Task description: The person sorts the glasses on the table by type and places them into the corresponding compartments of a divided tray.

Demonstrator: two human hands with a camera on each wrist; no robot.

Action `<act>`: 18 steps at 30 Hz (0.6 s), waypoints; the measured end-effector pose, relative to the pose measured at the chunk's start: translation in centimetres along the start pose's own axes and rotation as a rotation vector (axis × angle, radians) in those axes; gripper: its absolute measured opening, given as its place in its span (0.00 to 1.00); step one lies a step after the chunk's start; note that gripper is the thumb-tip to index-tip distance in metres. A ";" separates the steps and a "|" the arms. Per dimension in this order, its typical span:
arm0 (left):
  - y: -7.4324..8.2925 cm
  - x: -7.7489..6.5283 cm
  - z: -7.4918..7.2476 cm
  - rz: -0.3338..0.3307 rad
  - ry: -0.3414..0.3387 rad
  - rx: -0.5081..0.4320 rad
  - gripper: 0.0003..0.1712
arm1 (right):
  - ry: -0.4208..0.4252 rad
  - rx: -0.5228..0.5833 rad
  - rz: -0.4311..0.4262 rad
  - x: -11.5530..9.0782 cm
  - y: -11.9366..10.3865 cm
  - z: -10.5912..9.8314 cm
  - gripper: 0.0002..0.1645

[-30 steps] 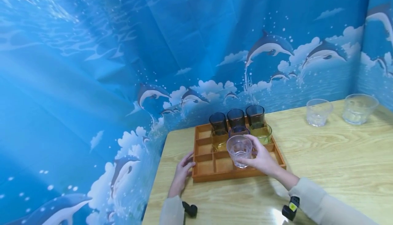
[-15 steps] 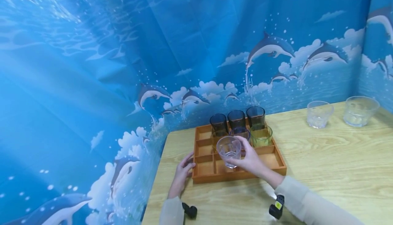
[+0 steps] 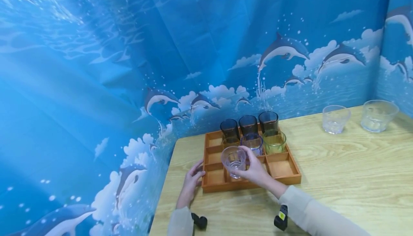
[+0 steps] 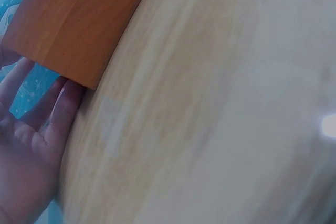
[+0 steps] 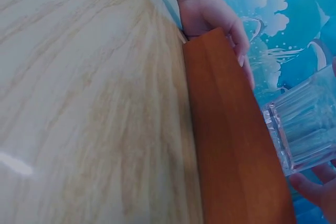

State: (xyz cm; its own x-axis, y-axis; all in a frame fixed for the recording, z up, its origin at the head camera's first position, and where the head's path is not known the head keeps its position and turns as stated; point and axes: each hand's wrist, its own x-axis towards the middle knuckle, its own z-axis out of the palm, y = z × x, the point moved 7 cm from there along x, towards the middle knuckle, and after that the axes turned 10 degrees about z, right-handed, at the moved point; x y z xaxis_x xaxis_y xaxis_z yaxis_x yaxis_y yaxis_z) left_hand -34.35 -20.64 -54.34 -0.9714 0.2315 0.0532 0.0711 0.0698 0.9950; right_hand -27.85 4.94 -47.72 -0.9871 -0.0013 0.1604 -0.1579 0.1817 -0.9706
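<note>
In the head view my right hand (image 3: 255, 169) holds a clear drinking glass (image 3: 233, 159) upright between thumb and fingers. The glass is over the front row of a wooden divided tray (image 3: 251, 184), around its middle-left compartments. In the right wrist view the base of the glass (image 5: 281, 140) shows close above the tray's front wall (image 5: 226, 124). My left hand (image 3: 191, 184) rests against the tray's left side. The left wrist view shows the fingers of that hand (image 4: 31, 135) touching the end of the tray (image 4: 79, 30), loosely extended.
Along the tray's back row stand dark glasses (image 3: 248, 124). The row ahead of them holds a blue glass (image 3: 253, 143), a green-yellow glass (image 3: 274, 142) and an amber one, partly hidden. Two clear glasses (image 3: 335, 119) stand at the table's back right, before a blue dolphin curtain (image 3: 206, 49).
My right hand has carried the clear glass leftward and slightly toward the front over the tray, uncovering the blue glass and the front-right compartment. The left hand has stayed in place.
</note>
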 end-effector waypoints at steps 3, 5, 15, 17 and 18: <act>1.1 -0.5 0.4 0.010 -0.008 -0.002 0.29 | -0.002 0.005 0.001 -0.2 -0.3 0.2 0.51; 1.3 -0.6 0.4 0.004 -0.005 -0.006 0.29 | -0.001 0.008 -0.004 -0.2 -0.4 0.4 0.51; 1.2 -0.6 0.4 0.007 0.003 0.008 0.29 | -0.014 0.011 0.001 -0.1 0.5 0.9 0.53; 1.2 -0.7 0.4 0.002 0.003 0.012 0.29 | -0.019 0.015 0.001 -0.2 0.6 0.9 0.53; 1.2 -0.6 0.4 0.004 0.002 0.016 0.29 | -0.021 0.018 -0.001 -0.2 0.7 0.9 0.53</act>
State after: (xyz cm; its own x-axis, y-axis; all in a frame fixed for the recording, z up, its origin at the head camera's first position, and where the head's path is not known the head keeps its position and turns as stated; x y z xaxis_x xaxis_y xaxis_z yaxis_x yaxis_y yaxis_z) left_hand -33.57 -20.36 -53.23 -0.9715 0.2302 0.0568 0.0782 0.0848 0.9933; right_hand -27.82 4.17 -48.55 -0.9873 -0.0223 0.1572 -0.1588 0.1638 -0.9736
